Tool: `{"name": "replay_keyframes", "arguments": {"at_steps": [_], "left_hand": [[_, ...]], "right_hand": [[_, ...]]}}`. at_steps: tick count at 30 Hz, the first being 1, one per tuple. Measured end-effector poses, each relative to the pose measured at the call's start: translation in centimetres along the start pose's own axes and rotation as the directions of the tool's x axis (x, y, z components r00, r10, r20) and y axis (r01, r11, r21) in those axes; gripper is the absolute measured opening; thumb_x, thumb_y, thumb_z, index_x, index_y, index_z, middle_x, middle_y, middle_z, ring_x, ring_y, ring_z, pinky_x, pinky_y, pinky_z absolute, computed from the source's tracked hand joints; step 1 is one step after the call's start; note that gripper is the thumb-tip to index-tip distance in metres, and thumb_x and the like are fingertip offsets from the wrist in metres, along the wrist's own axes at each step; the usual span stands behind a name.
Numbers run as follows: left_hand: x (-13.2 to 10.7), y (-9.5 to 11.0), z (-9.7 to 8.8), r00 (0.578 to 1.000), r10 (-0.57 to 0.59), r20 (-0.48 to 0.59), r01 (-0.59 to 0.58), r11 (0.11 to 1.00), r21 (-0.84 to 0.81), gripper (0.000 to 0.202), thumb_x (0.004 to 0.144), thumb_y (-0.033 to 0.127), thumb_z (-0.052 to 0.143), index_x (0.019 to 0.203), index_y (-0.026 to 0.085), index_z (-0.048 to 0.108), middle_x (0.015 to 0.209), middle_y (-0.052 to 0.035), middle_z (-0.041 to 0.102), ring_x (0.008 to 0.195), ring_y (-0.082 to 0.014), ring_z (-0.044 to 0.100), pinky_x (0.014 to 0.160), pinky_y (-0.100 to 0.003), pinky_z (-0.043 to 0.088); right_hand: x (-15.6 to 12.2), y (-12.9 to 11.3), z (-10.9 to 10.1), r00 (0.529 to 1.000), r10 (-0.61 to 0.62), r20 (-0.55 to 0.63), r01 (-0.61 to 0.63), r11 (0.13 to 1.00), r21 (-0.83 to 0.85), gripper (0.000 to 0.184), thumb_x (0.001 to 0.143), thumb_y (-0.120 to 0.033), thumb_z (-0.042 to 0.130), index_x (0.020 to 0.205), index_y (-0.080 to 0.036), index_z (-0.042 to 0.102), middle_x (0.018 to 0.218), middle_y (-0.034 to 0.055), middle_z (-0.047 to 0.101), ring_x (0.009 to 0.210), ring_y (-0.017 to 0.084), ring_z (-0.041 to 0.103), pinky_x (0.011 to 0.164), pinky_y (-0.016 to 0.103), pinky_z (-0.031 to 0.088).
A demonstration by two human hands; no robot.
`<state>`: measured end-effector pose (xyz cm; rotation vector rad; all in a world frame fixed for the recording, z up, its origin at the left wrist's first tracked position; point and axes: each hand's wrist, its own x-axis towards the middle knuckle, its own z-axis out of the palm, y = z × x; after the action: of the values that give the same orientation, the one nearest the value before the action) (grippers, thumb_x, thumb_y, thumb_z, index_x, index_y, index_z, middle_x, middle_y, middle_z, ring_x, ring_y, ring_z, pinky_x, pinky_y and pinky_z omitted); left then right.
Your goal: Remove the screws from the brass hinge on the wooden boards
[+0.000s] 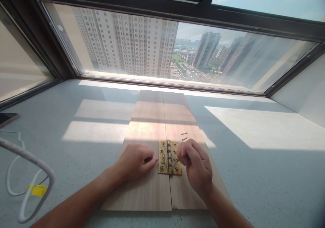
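A brass-coloured hinge (169, 157) lies unfolded across the seam between two pale wooden boards (149, 114). Screws stand in several of its holes, on both leaves. My left hand (138, 162) rests on the left board with its fingers curled; the thumb tip is at the hinge's left edge, and nothing shows in the grip. Over the right leaf, my right hand (196, 163) is closed around what looks like a screwdriver (188, 157), of which only a bit of dark handle shows. Two loose screws (184, 133) lie on the right board, beyond the right hand.
The boards lie on a pale speckled sill (259, 180) below a dark-framed window (162, 82). At the left, a white cable (33, 158) with a yellow tag (38, 190) loops over the surface. A dark flat object (7, 119) sits at the left edge.
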<state>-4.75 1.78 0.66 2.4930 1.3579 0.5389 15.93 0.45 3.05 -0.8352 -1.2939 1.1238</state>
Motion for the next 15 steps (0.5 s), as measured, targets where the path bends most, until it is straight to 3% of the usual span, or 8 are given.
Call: {"name": "replay_keyframes", "arguments": {"at_steps": [4,9,13,15], "left_hand": [[0.0,0.1,-0.1,1.0,-0.009,0.006,0.009,1.0,-0.001,0.038,0.087,0.034,0.052,0.055,0.016,0.046,0.052,0.0026,0.043,0.051,-0.0095,0.029,0.053,-0.027,0.016],[-0.1,-0.1,0.2,1.0,-0.022,0.012,0.022,1.0,-0.001,0.037,0.086,0.035,0.054,0.056,0.016,0.045,0.052,0.0031,0.043,0.051,-0.009,0.029,0.054,-0.027,0.015],[0.0,-0.2,0.3,0.999,-0.031,0.016,0.031,1.0,0.001,0.037,0.086,0.035,0.054,0.056,0.016,0.044,0.052,0.0034,0.042,0.052,-0.0089,0.029,0.054,-0.027,0.015],[0.0,-0.2,0.3,0.999,-0.035,0.021,0.034,0.999,0.003,0.037,0.087,0.035,0.053,0.057,0.016,0.044,0.052,0.0034,0.042,0.052,-0.009,0.028,0.054,-0.027,0.015]], "right_hand": [[0.1,-0.5,0.2,0.996,0.002,0.091,0.004,0.998,-0.07,0.029,0.084,-0.036,0.064,0.065,-0.02,0.05,0.06,-0.0036,0.043,0.056,0.011,0.037,0.052,0.026,0.029],[1.4,-0.5,-1.2,0.959,0.066,0.277,-0.031,0.991,-0.131,0.03,0.085,-0.042,0.049,0.063,-0.022,0.045,0.046,-0.0072,0.033,0.041,0.01,0.028,0.041,0.025,0.028],[1.9,-0.4,-2.2,0.99,-0.01,0.138,0.053,0.95,-0.309,0.023,0.087,-0.039,0.042,0.074,-0.022,0.048,0.064,-0.0007,0.051,0.058,0.015,0.049,0.055,0.029,0.041],[2.0,-0.8,-2.6,0.997,-0.074,0.023,0.076,0.884,-0.462,0.026,0.088,-0.042,0.047,0.075,-0.021,0.052,0.071,0.0011,0.054,0.065,0.016,0.05,0.06,0.028,0.038]]}}
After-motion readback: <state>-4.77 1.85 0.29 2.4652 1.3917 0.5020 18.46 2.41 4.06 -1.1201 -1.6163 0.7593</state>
